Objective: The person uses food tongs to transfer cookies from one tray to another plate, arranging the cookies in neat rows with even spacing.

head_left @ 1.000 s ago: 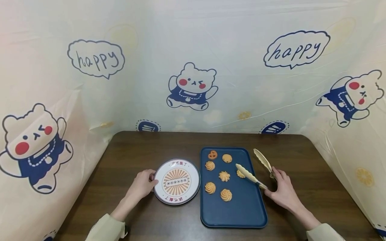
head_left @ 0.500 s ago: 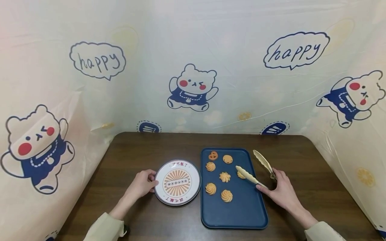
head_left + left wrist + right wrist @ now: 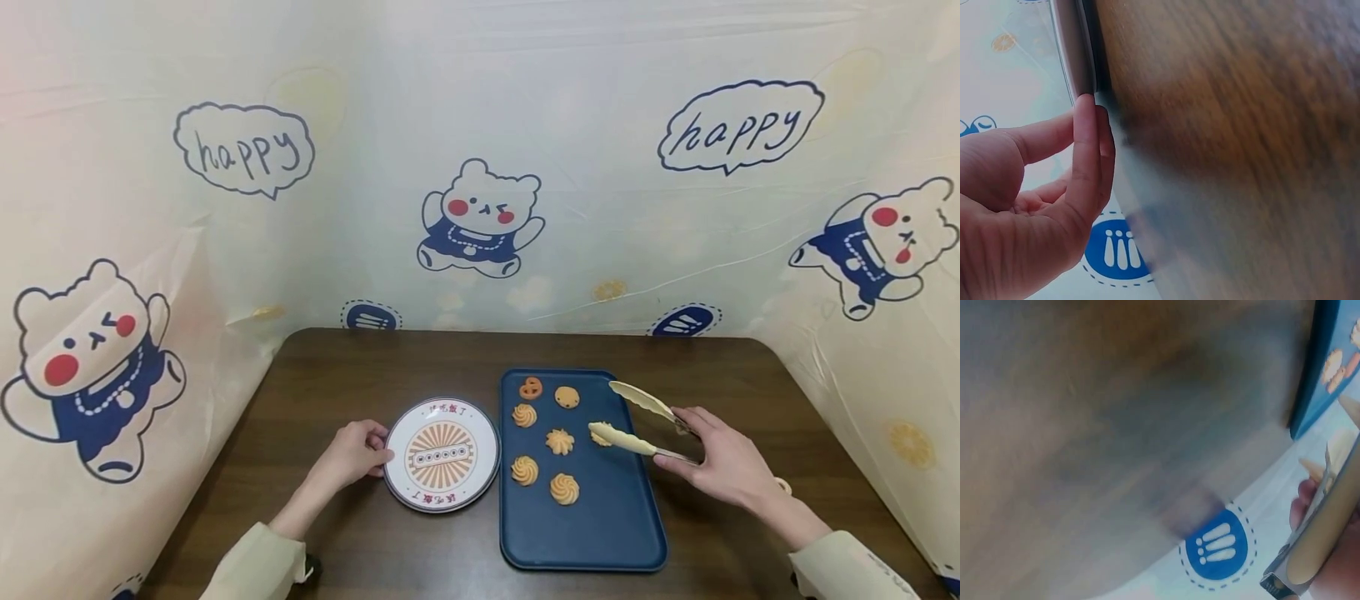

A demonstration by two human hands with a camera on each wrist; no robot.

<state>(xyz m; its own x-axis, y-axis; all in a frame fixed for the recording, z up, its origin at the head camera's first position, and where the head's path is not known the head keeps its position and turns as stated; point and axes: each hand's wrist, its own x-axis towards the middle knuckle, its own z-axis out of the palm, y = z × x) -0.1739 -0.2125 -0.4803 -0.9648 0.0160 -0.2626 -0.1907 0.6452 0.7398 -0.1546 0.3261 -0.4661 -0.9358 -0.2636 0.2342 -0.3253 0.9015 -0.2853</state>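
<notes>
My left hand (image 3: 351, 458) pinches the left rim of a round white plate (image 3: 442, 487) with red lettering and a sunburst print. Its doubled edge suggests another plate beneath. In the left wrist view, thumb and fingers (image 3: 1088, 150) meet at the plate's edge (image 3: 1075, 53). My right hand (image 3: 723, 458) holds food tongs (image 3: 626, 439) with cream tips, their arms spread apart. One tip lies by a cookie (image 3: 599, 433) and partly covers it; the other is over the right rim of the blue tray (image 3: 581, 533). The tongs (image 3: 1329, 525) also show in the right wrist view.
Other cookies sit on the tray: a pretzel (image 3: 531, 387), a round cookie with dark dots (image 3: 567, 397), a star-shaped cookie (image 3: 559, 442) and several swirled ones, such as this swirl cookie (image 3: 564, 489). Beneath everything is a brown wooden table (image 3: 375, 367); a printed curtain (image 3: 337, 233) hangs behind.
My right hand has shifted rightward and turned. The upper arm of the tongs has swung left to the tray's edge, so the gap between the tips is narrower. My left hand stays on the plate.
</notes>
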